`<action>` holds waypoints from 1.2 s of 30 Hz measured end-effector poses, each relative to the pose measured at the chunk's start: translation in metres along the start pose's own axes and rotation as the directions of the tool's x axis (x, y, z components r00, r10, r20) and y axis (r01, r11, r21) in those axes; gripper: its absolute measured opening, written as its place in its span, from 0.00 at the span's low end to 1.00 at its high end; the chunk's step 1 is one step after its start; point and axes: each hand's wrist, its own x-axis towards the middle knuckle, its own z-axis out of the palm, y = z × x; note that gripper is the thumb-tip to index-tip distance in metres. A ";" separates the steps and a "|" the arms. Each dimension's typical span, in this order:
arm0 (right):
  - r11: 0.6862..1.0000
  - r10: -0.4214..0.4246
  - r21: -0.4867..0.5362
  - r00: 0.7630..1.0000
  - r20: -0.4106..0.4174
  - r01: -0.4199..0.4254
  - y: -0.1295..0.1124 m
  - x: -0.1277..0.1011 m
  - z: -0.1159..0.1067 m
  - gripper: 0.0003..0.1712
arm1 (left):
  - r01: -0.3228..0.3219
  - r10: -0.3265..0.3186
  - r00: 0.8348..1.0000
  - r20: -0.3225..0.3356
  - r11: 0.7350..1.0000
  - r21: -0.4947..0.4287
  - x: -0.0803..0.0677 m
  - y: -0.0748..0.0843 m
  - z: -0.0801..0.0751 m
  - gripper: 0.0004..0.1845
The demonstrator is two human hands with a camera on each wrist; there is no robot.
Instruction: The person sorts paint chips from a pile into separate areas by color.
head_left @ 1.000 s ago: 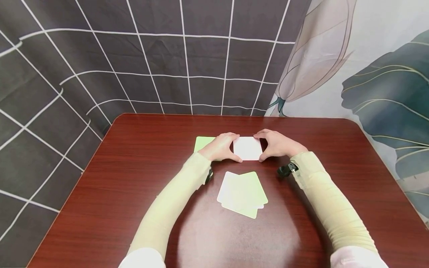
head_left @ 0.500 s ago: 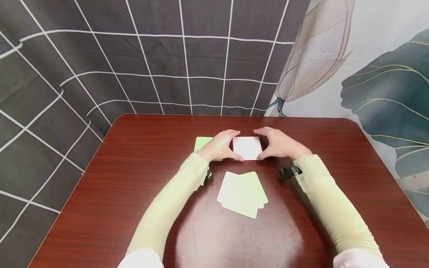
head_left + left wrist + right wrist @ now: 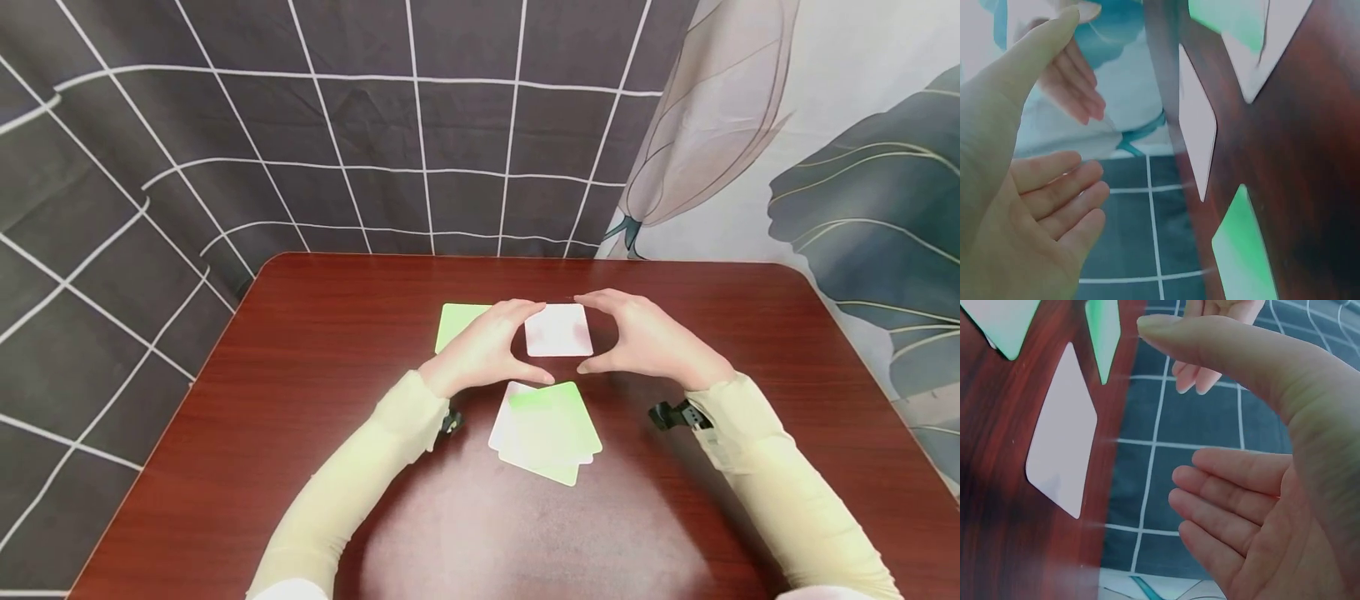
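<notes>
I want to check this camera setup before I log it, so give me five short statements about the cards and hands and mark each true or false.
1. In the head view, the lone white card lies between the left grip and the right grip. True.
2. The right grip is clenched around the lone white card. False: it is open and apart from that card.
3. The lone green card lies left of the lone white card. True.
4. The overlapping cards lie farther from the person than the lone white card. False: the overlapping cards are nearer the person.
5. The dark backdrop has pale grid lines. True.
</notes>
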 end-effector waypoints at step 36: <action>0.997 -0.077 -0.004 0.980 0.184 0.079 -0.027 -0.052 0.055 0.63 | -0.057 0.046 0.981 0.187 0.997 0.053 -0.061 0.026 0.041 0.56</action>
